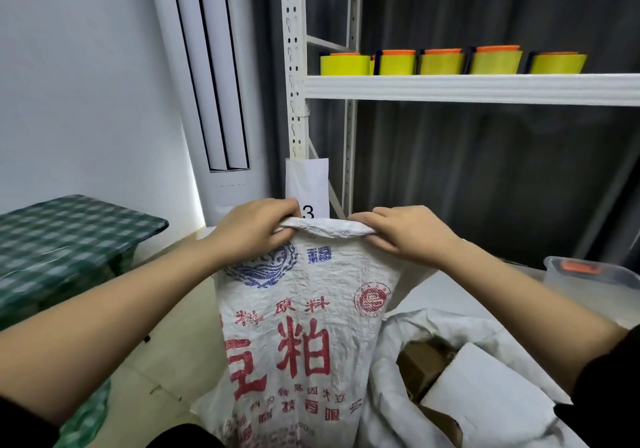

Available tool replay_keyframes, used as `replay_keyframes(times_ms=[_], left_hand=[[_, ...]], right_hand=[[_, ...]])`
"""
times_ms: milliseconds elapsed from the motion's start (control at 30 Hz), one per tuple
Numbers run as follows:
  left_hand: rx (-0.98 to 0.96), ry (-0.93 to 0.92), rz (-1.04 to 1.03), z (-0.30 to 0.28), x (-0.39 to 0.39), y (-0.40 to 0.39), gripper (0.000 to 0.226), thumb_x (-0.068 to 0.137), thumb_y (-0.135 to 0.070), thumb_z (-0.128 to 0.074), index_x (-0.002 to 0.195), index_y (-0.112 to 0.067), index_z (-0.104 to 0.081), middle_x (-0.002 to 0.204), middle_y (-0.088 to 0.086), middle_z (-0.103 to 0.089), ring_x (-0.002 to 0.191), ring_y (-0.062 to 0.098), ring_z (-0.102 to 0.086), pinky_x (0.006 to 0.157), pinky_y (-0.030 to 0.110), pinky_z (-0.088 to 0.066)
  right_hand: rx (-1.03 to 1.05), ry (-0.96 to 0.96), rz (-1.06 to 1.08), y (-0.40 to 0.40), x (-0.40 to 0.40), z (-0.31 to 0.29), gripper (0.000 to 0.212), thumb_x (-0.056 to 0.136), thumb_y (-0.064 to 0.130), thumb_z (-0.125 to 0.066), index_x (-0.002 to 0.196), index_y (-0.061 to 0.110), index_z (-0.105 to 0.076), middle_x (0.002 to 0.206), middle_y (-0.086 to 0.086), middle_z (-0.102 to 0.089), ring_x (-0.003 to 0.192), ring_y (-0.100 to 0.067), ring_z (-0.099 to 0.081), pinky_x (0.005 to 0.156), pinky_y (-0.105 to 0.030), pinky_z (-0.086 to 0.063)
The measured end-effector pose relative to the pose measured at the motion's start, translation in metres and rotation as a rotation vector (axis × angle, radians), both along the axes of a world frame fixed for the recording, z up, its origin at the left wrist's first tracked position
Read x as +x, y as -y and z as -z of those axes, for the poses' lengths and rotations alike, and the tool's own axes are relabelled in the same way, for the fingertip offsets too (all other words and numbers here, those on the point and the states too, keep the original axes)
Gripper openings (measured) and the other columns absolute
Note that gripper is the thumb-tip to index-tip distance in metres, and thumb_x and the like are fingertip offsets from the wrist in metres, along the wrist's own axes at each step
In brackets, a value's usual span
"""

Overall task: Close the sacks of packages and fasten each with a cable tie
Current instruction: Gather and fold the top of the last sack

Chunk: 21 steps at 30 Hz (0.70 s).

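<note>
Hands: both are raised at the middle of the head view, each gripping one end of the rolled top edge of a printed woven sack [304,326].
Left hand [254,227]: fingers curl over the left end of the rolled rim, thumb tucked under it, holding the fabric tight.
Right hand [403,234]: fingers wrap the right end of the same rim, thumb beneath, pinching the fold.
Printed woven sack: white, with red characters and a blue emblem; it stands upright between the forearms, its mouth held flat and folded over.
Second sack [408,350]: white, just right of the first and touching it, mouth open.
Packages: brown cardboard boxes [420,361] and a white box [485,392] show inside the open sack.
Shelf [467,89]: white metal rack behind, carrying a row of yellow cups [440,63] with orange lids.
Left side: a surface under a green checked cloth [69,236].
Right side: a clear plastic container [595,281] with an orange clip.
Back: a paper label [308,188] marked 3, and a white standing air conditioner [207,84].
</note>
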<state>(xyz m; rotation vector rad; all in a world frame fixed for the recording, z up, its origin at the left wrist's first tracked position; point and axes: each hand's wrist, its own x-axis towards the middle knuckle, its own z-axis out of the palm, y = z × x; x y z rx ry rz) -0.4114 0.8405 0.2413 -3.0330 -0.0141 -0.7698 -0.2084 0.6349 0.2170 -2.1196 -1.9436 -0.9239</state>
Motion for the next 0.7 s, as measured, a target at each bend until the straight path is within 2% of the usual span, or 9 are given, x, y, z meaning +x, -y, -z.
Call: replay_keyframes(times_ms=[100, 167, 233, 300, 367, 433, 500, 633, 700], left_hand=[[0.359, 0.136, 0.116, 0.006, 0.003, 0.005, 0.006, 0.084, -0.019, -0.041, 0.089, -0.02, -0.044, 0.078, 0.003, -0.056, 0.07, 0.025, -0.055, 0.043, 0.032, -0.038], [0.515, 0.17, 0.124, 0.011, 0.007, 0.008, 0.012, 0.083, -0.016, -0.041, 0.093, -0.017, -0.046, 0.077, 0.006, -0.054, 0.067, 0.026, -0.054, 0.038, 0.031, -0.034], [0.505, 0.189, 0.114, 0.012, 0.008, 0.009, 0.012, 0.083, -0.019, -0.044, 0.094, -0.015, -0.048, 0.077, 0.006, -0.056, 0.067, 0.026, -0.055, 0.04, 0.031, -0.036], [0.343, 0.118, 0.052, 0.01, 0.006, 0.006, 0.019, 0.083, -0.026, -0.053, 0.099, -0.016, -0.054, 0.082, 0.004, -0.06, 0.076, 0.026, -0.059, 0.051, 0.033, -0.043], [0.064, -0.055, -0.045, 0.005, 0.002, 0.002, 0.026, 0.082, -0.027, -0.063, 0.107, -0.02, -0.059, 0.09, 0.003, -0.063, 0.088, 0.024, -0.058, 0.067, 0.034, -0.043], [-0.086, -0.209, -0.113, 0.003, 0.0, -0.002, 0.026, 0.082, -0.025, -0.064, 0.107, -0.023, -0.057, 0.095, 0.001, -0.065, 0.091, 0.024, -0.059, 0.07, 0.034, -0.043], [-0.014, -0.233, -0.181, 0.002, -0.003, -0.005, 0.027, 0.084, -0.025, -0.061, 0.11, -0.024, -0.053, 0.098, 0.001, -0.066, 0.091, 0.026, -0.06, 0.068, 0.034, -0.044], [0.409, -0.044, -0.087, 0.004, -0.007, -0.014, 0.029, 0.081, -0.007, -0.06, 0.109, -0.012, -0.054, 0.094, 0.008, -0.064, 0.073, 0.033, -0.064, 0.052, 0.033, -0.038], [0.377, -0.048, -0.052, 0.005, -0.009, -0.012, 0.033, 0.081, -0.021, -0.054, 0.113, -0.013, -0.053, 0.098, 0.008, -0.064, 0.074, 0.032, -0.063, 0.054, 0.035, -0.042]], right_hand=[[-0.148, -0.402, 0.025, -0.016, -0.029, -0.009, 0.057, 0.093, 0.066, -0.026, 0.138, 0.036, -0.042, 0.132, 0.01, -0.058, 0.114, -0.012, -0.056, 0.089, -0.034, -0.048], [-0.208, -0.63, -0.04, -0.03, -0.045, -0.011, 0.045, 0.097, 0.06, -0.031, 0.133, 0.037, -0.046, 0.128, 0.008, -0.061, 0.111, -0.011, -0.057, 0.091, -0.035, -0.046], [-0.232, -0.676, -0.064, -0.039, -0.054, -0.011, 0.032, 0.1, 0.05, -0.036, 0.117, 0.03, -0.054, 0.106, 0.002, -0.067, 0.095, -0.014, -0.059, 0.082, -0.036, -0.045], [-0.2, -0.537, -0.041, -0.039, -0.056, -0.01, 0.028, 0.101, 0.042, -0.04, 0.106, 0.019, -0.055, 0.089, -0.002, -0.065, 0.08, -0.02, -0.057, 0.071, -0.038, -0.043], [-0.109, -0.319, -0.017, -0.034, -0.054, -0.006, 0.031, 0.1, 0.041, -0.038, 0.106, 0.015, -0.054, 0.088, -0.004, -0.064, 0.076, -0.025, -0.059, 0.063, -0.039, -0.044], [0.008, -0.127, -0.089, -0.031, -0.048, 0.001, 0.027, 0.099, 0.037, -0.04, 0.107, 0.016, -0.056, 0.09, -0.002, -0.066, 0.068, -0.027, -0.061, 0.053, -0.038, -0.046], [0.027, 0.04, -0.118, -0.029, -0.042, 0.005, 0.022, 0.092, 0.021, -0.053, 0.114, 0.016, -0.057, 0.087, -0.002, -0.064, 0.058, -0.027, -0.059, 0.041, -0.035, -0.044], [0.049, 0.135, -0.129, -0.025, -0.036, 0.001, 0.05, 0.073, 0.0, -0.072, 0.12, 0.012, -0.059, 0.075, -0.006, -0.055, 0.049, -0.026, -0.051, 0.035, -0.028, -0.032], [0.067, 0.178, -0.128, -0.025, -0.033, 0.003, 0.058, 0.069, -0.003, -0.074, 0.123, 0.011, -0.058, 0.074, -0.005, -0.054, 0.047, -0.025, -0.049, 0.036, -0.027, -0.027]])
